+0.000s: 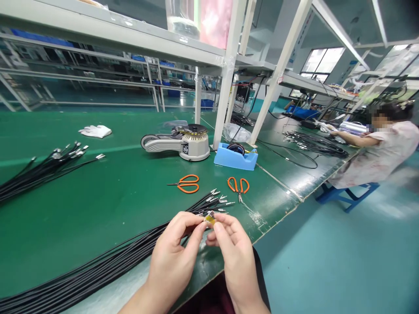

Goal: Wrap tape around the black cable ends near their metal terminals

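A: Hands?
B: Low at six o'clock, the left hand [172, 257] and right hand [237, 257] close together. Fingertips [199, 222] of both come together, pinched on a small yellow piece [210, 219]; too small to tell what it is.
A: Around that?
B: A bundle of black cables [81, 268] comes in from seven o'clock and passes just beyond the left hand. Its metal-tipped ends [218, 200] fan out at twelve, just past the fingertips.
A: Farther out?
B: Orange-handled scissors [188, 184] and orange-handled pliers [238, 185] lie on the green bench mat [98, 218] at twelve. Behind them stand a tape dispenser [193, 144] and a blue tape holder [235, 159]. A second cable bundle [42, 172] lies at ten, white gloves [95, 131] at eleven. A seated co-worker [379, 148] works at two o'clock.
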Tool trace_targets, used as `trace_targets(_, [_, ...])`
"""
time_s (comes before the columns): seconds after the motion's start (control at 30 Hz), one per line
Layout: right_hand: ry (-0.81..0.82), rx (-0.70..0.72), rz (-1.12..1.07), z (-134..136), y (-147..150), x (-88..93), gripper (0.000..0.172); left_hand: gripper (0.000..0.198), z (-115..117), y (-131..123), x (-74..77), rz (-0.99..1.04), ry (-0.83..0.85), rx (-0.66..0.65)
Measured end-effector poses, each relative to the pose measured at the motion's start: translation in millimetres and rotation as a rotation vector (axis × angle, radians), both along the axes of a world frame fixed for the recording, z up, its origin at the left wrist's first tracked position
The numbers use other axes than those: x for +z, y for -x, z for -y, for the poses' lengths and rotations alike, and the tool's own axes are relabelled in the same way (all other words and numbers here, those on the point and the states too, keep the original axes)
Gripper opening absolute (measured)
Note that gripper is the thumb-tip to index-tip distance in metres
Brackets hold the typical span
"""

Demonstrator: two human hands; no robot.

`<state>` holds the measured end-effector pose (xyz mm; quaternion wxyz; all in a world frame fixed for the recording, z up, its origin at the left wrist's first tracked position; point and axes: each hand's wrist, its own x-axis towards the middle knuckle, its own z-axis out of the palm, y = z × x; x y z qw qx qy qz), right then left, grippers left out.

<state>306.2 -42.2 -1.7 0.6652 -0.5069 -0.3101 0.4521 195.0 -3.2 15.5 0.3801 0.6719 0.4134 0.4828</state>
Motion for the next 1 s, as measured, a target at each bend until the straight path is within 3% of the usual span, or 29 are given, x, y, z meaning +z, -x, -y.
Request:
trace_targets(0.13, [-0.003, -0.029, -0.017, 0.2, -4.6, -0.3, 0.038, 0.006, -0.5, 2.1, -3.8, -0.063, -0.074, 0.027])
trace_targets(0.3, [-0.027, 0.088, 0.023, -7.1, -8.3, 10.0, 0.026, 0.007, 1.5, 1.6, -2.2, -0.119, -0.151, 0.019])
trace_targets(0.4, [-0.033, 0.117, 0.036, -8.4, -6.9, 10.8, 0.017, 0.008, 0.9, 1.1, -0.6, -0.115, -0.120, 0.029])
trace_targets(0.67, [-0.067, 0.010, 0.134, 1.1, -2.1, 12.6, 0.014, 0.007, -2.6, 1.5, -4.6, -0.101, -0.032, 0.079])
trace_targets(1.0, [-0.028, 0.018, -0.059, -3.0, 1.6, 16.5, 0.013, 0.004, 3.2, -1.4, -7.7, -0.067, -0.003, 0.086])
